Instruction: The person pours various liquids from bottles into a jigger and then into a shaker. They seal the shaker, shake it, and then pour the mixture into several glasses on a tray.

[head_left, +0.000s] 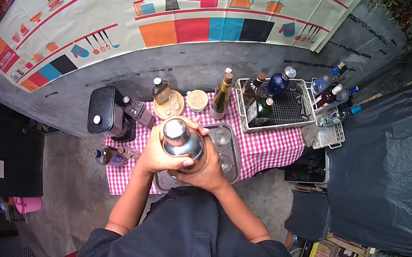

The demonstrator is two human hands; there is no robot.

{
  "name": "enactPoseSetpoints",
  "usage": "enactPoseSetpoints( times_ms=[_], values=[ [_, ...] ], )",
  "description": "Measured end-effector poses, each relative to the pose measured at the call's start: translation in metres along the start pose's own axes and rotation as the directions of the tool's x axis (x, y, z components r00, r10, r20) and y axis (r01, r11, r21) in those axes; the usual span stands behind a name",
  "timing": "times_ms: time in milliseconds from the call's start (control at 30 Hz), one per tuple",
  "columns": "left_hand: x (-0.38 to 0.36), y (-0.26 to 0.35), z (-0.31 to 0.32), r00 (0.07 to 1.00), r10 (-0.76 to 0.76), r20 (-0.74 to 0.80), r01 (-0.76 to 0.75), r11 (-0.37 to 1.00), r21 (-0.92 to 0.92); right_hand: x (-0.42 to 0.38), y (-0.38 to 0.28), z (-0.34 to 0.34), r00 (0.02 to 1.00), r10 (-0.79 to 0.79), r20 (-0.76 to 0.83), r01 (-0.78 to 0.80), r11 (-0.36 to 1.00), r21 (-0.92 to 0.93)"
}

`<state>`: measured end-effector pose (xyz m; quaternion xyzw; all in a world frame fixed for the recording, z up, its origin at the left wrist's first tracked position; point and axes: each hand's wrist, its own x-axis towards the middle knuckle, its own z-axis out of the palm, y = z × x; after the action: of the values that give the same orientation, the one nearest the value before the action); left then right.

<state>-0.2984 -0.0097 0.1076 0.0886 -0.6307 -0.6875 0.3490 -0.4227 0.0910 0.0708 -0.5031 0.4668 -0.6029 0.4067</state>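
Observation:
A shiny metal cocktail shaker is held up in front of my chest, its domed cap toward the camera. My left hand wraps round its left side, with the thumb across the front. From the right and below, my right hand grips the shaker, its fingers closed. Beneath it lies a grey tray on the checked cloth; a clear glass and another glass stand on the tray. The rest of the tray is hidden by my hands and arms.
Bottles and a round wooden board stand behind the tray. A wire basket with several bottles is at back right. A black container and more bottles are on the left.

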Motion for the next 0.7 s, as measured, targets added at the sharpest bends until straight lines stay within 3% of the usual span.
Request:
enactPoseSetpoints(
  times_ms=[33, 100, 133, 167, 233, 300, 367, 400, 500, 567, 633, 700],
  values=[
    [-0.001, -0.006, 0.000, 1.000, 0.007, 0.000, -0.007, 1.000, 0.001, 0.001, 0.000, -0.001, 1.000, -0.005, 0.003, 0.005, 1.000, -0.003],
    [-0.009, -0.014, 0.006, 0.992, 0.002, -0.126, 0.014, 0.992, 0.126, -0.001, 0.001, -0.002, 0.998, 0.052, -0.022, -0.047, 0.977, 0.208],
    [-0.015, -0.020, 0.011, 0.981, 0.006, -0.195, 0.030, 0.983, 0.183, -0.002, 0.004, -0.005, 0.998, 0.056, -0.018, -0.051, 0.981, 0.189],
    [-0.023, -0.029, 0.014, 0.965, -0.056, -0.254, 0.058, 0.998, 0.002, -0.002, 0.004, -0.010, 0.998, 0.058, -0.003, -0.057, 0.982, 0.182],
    [-0.040, -0.027, 0.017, 0.925, -0.299, -0.235, 0.273, 0.952, -0.137, 0.002, -0.001, -0.015, 0.998, 0.043, 0.052, -0.045, 0.999, 0.026],
    [-0.049, -0.028, 0.018, 0.897, -0.330, -0.296, 0.287, 0.941, -0.179, 0.003, -0.001, -0.018, 0.983, 0.116, 0.141, -0.107, 0.992, -0.070],
    [-0.051, -0.030, 0.014, 0.899, -0.294, -0.324, 0.204, 0.937, -0.284, 0.006, -0.005, -0.025, 0.956, 0.089, 0.280, 0.015, 0.937, -0.348],
    [-0.054, -0.028, 0.013, 0.894, -0.288, -0.344, 0.214, 0.947, -0.238, 0.010, -0.013, -0.024, 0.945, 0.065, 0.320, 0.101, 0.873, -0.477],
    [-0.062, -0.031, 0.010, 0.894, -0.215, -0.394, 0.187, 0.976, -0.108, 0.011, -0.019, -0.037, 0.950, 0.024, 0.311, 0.152, 0.836, -0.527],
    [-0.070, -0.033, 0.008, 0.878, -0.235, -0.418, 0.189, 0.971, -0.148, 0.012, -0.035, -0.041, 0.974, -0.016, 0.228, 0.149, 0.803, -0.577],
    [-0.074, -0.035, 0.007, 0.874, -0.231, -0.427, 0.184, 0.971, -0.150, 0.018, -0.042, -0.034, 0.930, -0.121, 0.347, 0.286, 0.832, -0.476],
    [-0.078, -0.037, 0.007, 0.896, -0.212, -0.391, 0.187, 0.977, -0.100, 0.017, -0.042, -0.017, 0.883, -0.034, 0.469, 0.313, 0.787, -0.532]
  ],
)
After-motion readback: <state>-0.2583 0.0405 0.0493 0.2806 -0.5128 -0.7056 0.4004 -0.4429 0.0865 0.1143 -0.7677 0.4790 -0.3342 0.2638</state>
